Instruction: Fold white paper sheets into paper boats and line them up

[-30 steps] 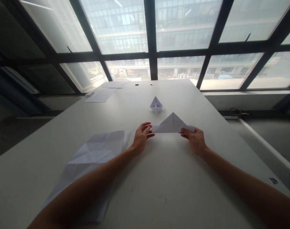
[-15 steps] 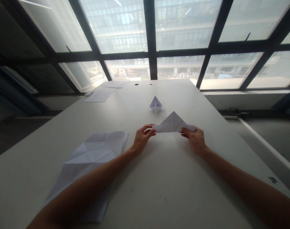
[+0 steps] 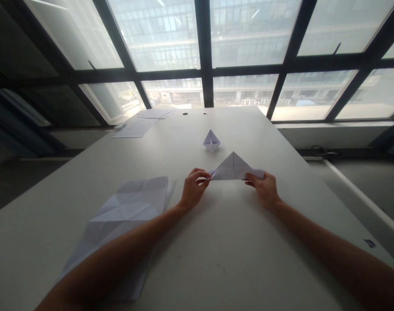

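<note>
Between my hands is a folded sheet of white paper (image 3: 231, 168), a triangle with its peak pointing away from me and a crease down its middle. My left hand (image 3: 196, 186) pinches its lower left corner between thumb and fingers. On the right side, my right hand (image 3: 264, 188) grips the band that sticks out beyond the triangle, thumb on top. Just past the folded paper stands a small white paper boat (image 3: 211, 141) on the white table (image 3: 197, 268).
Creased white sheets (image 3: 128, 201) lie at the left, partly under my left forearm. More papers (image 3: 135, 128) rest at the far left of the table. Large windows (image 3: 171, 39) rise beyond the far edge. A small dark mark (image 3: 369, 243) shows near the right edge.
The left end of the paper's lower band, flat before, is now bent at my left fingertips. The paper has shifted slightly left. My right hand keeps its grip.
</note>
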`<state>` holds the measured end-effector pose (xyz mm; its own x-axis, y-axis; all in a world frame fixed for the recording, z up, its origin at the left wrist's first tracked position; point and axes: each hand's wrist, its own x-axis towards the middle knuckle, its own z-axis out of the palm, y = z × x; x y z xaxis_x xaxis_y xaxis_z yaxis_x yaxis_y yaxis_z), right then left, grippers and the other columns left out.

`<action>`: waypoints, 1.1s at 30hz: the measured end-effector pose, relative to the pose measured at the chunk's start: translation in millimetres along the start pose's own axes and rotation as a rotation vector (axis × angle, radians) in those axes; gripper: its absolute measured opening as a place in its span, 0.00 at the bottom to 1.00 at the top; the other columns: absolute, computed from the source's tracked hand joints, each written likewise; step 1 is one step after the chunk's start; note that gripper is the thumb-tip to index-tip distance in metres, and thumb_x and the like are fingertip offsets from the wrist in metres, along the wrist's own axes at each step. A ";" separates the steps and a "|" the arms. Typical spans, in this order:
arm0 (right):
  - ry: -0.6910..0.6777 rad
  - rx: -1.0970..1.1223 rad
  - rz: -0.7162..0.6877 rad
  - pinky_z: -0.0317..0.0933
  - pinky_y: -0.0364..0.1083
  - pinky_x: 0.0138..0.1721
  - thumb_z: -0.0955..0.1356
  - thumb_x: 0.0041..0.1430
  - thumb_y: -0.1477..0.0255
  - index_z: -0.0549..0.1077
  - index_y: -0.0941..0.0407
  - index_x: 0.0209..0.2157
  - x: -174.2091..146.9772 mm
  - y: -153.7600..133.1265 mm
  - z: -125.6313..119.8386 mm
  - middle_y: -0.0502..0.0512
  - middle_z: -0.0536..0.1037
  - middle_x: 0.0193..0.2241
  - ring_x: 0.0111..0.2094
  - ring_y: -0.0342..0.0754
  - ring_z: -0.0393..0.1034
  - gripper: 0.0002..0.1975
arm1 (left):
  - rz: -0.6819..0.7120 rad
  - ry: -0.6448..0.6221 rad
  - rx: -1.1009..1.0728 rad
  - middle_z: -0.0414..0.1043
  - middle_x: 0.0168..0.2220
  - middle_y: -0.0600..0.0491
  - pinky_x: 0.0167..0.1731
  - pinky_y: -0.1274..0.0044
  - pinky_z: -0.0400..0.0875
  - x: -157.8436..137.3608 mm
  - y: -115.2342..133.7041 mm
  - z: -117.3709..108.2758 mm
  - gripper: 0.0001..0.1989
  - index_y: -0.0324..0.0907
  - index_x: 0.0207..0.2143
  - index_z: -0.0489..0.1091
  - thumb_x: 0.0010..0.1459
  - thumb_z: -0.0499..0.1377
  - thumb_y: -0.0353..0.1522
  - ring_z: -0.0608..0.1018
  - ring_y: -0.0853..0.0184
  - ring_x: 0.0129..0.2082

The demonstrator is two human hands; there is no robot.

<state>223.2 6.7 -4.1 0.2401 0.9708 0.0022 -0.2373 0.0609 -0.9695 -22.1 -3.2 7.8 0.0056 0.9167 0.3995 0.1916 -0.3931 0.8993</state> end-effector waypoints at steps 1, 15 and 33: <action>-0.002 -0.001 -0.002 0.75 0.48 0.32 0.79 0.40 0.66 0.77 0.59 0.29 0.2 0.2 -0.1 0.55 0.81 0.28 0.29 0.49 0.77 0.16 | 0.005 -0.004 0.006 0.70 0.39 0.51 0.37 0.77 0.75 -1.1 1.8 0.8 0.07 0.40 0.34 0.75 0.56 0.64 0.35 0.76 0.67 0.38; 0.020 0.012 -0.046 0.74 0.48 0.31 0.79 0.39 0.66 0.77 0.58 0.28 2.1 5.1 -1.9 0.51 0.79 0.25 0.26 0.45 0.73 0.15 | 0.000 -0.137 0.130 0.78 0.40 0.50 0.43 0.71 0.75 -4.0 -3.1 4.3 0.10 0.42 0.41 0.76 0.56 0.64 0.34 0.79 0.63 0.40; -0.020 -0.042 -0.094 0.75 0.48 0.30 0.79 0.41 0.64 0.77 0.58 0.26 -1.7 1.5 -0.3 0.51 0.78 0.24 0.25 0.45 0.72 0.15 | 0.087 -0.198 0.374 0.79 0.36 0.53 0.40 0.73 0.71 -5.1 -4.7 3.6 0.09 0.46 0.40 0.78 0.57 0.62 0.30 0.78 0.63 0.35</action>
<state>222.7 5.0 -5.7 0.2400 0.9658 0.0977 -0.1749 0.1421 -0.9743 -19.5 -5.8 0.8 0.2187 0.8916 0.3964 0.5241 -0.4500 0.7231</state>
